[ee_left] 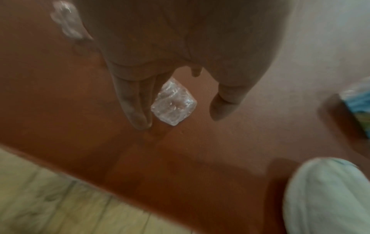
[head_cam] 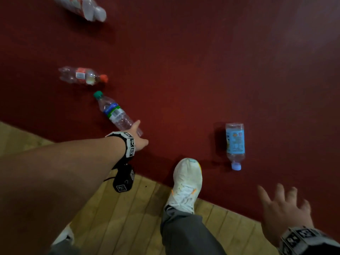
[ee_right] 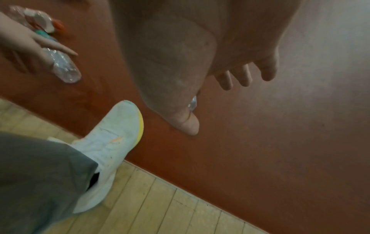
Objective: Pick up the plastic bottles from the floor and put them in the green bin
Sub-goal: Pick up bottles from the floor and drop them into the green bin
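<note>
The right hand (ee_right: 200, 60) hangs above the red carpet (ee_right: 260, 142) with its fingers (ee_right: 243, 76) spread and holding nothing. At the upper left, the left hand (ee_right: 26, 45) reaches over a clear bottle (ee_right: 64, 66). A white shoe (ee_right: 112, 139) stands at the carpet's edge, partly on the wooden floor (ee_right: 160, 205).

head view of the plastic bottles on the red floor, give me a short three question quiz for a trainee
1. True or false: the left hand already lifts the clear plastic bottle with the green cap.
2. Which cap colour is on the clear plastic bottle with the light blue label: A orange, B light blue, C green?
3. Fill in: the right hand is spread and holds ____.

Key: 1 false, it only reaches the bottle's base on the floor; 2 B; 3 nothing.
</note>
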Demonstrator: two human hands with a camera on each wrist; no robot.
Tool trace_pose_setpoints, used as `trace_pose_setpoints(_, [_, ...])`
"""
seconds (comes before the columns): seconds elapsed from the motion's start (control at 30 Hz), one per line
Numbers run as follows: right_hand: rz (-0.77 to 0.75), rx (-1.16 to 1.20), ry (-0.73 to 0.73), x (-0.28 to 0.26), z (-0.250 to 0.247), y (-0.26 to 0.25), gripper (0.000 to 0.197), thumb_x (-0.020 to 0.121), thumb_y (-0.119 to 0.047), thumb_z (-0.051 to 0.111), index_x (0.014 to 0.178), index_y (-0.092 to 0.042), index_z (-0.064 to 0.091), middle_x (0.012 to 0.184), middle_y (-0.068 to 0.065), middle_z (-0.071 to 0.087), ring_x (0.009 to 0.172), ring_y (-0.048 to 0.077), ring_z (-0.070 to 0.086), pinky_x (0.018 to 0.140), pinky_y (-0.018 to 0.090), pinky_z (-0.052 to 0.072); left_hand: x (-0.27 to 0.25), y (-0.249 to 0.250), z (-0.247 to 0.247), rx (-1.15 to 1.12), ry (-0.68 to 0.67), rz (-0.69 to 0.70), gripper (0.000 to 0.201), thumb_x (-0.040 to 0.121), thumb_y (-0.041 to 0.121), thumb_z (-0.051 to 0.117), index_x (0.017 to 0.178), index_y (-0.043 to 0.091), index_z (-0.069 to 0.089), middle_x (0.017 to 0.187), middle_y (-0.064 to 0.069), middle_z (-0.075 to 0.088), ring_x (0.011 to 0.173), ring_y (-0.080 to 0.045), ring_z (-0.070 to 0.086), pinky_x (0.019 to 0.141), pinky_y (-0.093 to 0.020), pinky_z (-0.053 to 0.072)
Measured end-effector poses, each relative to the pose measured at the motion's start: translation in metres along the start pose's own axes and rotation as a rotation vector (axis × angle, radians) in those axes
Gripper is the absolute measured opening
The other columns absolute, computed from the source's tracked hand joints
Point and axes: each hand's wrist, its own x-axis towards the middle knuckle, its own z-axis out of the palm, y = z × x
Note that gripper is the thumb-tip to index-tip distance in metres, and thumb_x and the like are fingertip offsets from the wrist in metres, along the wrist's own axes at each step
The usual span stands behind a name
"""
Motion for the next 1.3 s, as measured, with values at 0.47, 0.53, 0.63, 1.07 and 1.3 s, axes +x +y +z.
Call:
trace_pose_setpoints(0.47, [0.045, 0.308, 0.111, 0.096, -0.086, -0.042, 0.084, 0.099, -0.047, 0.045, 0.148, -0.045, -0.024, 0.161, 0.026, -0.004, 0.142, 0.058, 0.002, 0.109, 0.065, 0.026, -0.1, 0.026, 0.006, -0.082, 0.156, 0.4, 0.062, 0.078, 0.049, 0.063, 0.13, 0.056, 0.03, 0.114, 0.003, 0.033, 0.1, -0.017, 0.052, 0.09, -0.031, 0.049])
trace_pose_setpoints(0.53, [0.063, 0.38, 0.133, 0.115, -0.087, -0.051, 0.084, 0.1, -0.046, 0.046, 0.147, -0.049, -0.024, 0.16, 0.028, -0.007, 0.141, 0.059, 0.005, 0.108, 0.064, 0.03, -0.1, 0.029, 0.01, -0.035, 0.161, 0.462, 0.062, 0.079, 0.049, 0.062, 0.131, 0.056, 0.029, 0.119, 0.005, 0.029, 0.103, -0.013, 0.049, 0.091, -0.03, 0.05])
trace_pose_setpoints(0.63, [0.114, 0.479, 0.117, 0.143, -0.073, -0.063, 0.08, 0.1, -0.043, 0.051, 0.147, -0.056, -0.013, 0.159, 0.027, -0.012, 0.14, 0.059, 0.013, 0.102, 0.057, 0.04, -0.092, 0.031, 0.029, -0.017, 0.156, 0.497, 0.062, 0.081, 0.048, 0.062, 0.131, 0.057, 0.027, 0.126, 0.007, 0.024, 0.108, -0.01, 0.045, 0.093, -0.028, 0.049])
trace_pose_setpoints(1.07, [0.131, 0.722, 0.452, 0.054, -0.086, -0.022, 0.033, 0.097, -0.016, 0.043, 0.124, -0.034, 0.049, 0.143, 0.026, 0.024, 0.094, 0.037, 0.049, 0.06, 0.038, 0.046, -0.158, 0.049, -0.002, 0.082, 0.147, 0.567, 0.054, 0.081, 0.049, 0.061, 0.126, 0.055, 0.032, 0.125, 0.005, 0.027, 0.106, -0.015, 0.05, 0.087, -0.028, 0.052])
trace_pose_setpoints(1.3, [0.211, 0.884, 0.548, -0.128, -0.165, 0.068, 0.041, 0.094, -0.016, 0.047, 0.128, -0.038, 0.045, 0.153, 0.028, 0.019, 0.098, 0.037, 0.05, 0.069, 0.039, 0.048, -0.304, 0.077, -0.142, 0.18, 0.288, 0.742, 0.04, 0.085, 0.047, 0.059, 0.121, 0.052, 0.04, 0.128, 0.005, 0.028, 0.111, -0.015, 0.048, 0.098, -0.03, 0.047])
